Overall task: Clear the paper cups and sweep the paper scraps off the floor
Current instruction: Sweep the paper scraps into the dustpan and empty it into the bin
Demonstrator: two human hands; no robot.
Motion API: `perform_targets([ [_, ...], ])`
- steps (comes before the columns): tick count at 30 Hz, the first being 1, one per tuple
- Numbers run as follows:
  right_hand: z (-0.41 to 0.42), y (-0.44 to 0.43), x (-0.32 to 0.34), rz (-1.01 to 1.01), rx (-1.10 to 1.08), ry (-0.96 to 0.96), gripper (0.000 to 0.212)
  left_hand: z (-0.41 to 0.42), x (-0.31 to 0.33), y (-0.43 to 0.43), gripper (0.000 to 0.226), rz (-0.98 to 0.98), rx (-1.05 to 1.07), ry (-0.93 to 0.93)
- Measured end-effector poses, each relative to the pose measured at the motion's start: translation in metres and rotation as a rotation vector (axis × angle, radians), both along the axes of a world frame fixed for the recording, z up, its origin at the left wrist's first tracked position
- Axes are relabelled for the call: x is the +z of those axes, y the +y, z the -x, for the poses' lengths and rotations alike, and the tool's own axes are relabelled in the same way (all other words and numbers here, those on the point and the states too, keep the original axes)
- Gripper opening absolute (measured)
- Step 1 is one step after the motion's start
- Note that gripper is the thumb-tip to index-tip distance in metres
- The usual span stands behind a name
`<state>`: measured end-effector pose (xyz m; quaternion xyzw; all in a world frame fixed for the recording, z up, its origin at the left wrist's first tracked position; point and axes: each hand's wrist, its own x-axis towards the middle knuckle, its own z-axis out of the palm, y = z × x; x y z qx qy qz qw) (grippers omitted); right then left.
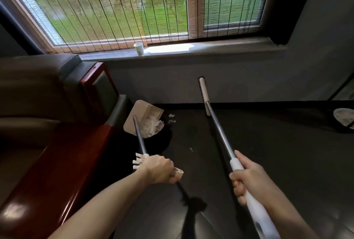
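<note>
Both hands are clamped on long handles, dustpan left and broom right.
The left hand (159,170) grips the dustpan (142,118) handle; the pan, far left beside the sofa (47,93), holds a heap of scraps (153,126). More scraps lie on the floor (268,152) just to its right. The right hand (247,179) grips the broom (220,129). A cup (138,48) stands on the far sill (210,47).
</note>
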<state>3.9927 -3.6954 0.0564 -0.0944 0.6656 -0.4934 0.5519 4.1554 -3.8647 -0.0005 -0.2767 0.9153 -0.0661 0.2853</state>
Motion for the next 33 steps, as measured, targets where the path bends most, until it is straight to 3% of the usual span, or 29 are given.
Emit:
perform_targets([
  [9, -0.015, -0.010, -0.008, 0.022, 0.104, 0.014, 0.077, 0.017, 0.003, 0.002, 0.051, 0.061, -0.065, 0.066],
  [18, -0.019, -0.005, -0.039, 0.033, 0.201, 0.081, 0.079, -0.023, -0.065, 0.024, 0.058, -0.038, -0.069, -0.015],
  [26, -0.017, -0.001, -0.063, 0.048, 0.154, -0.023, 0.080, -0.007, -0.022, -0.003, 0.076, 0.082, -0.067, 0.072],
  [33, -0.007, -0.020, -0.051, 0.099, 0.099, -0.039, 0.079, 0.000, 0.015, -0.009, 0.076, 0.179, -0.158, 0.073],
])
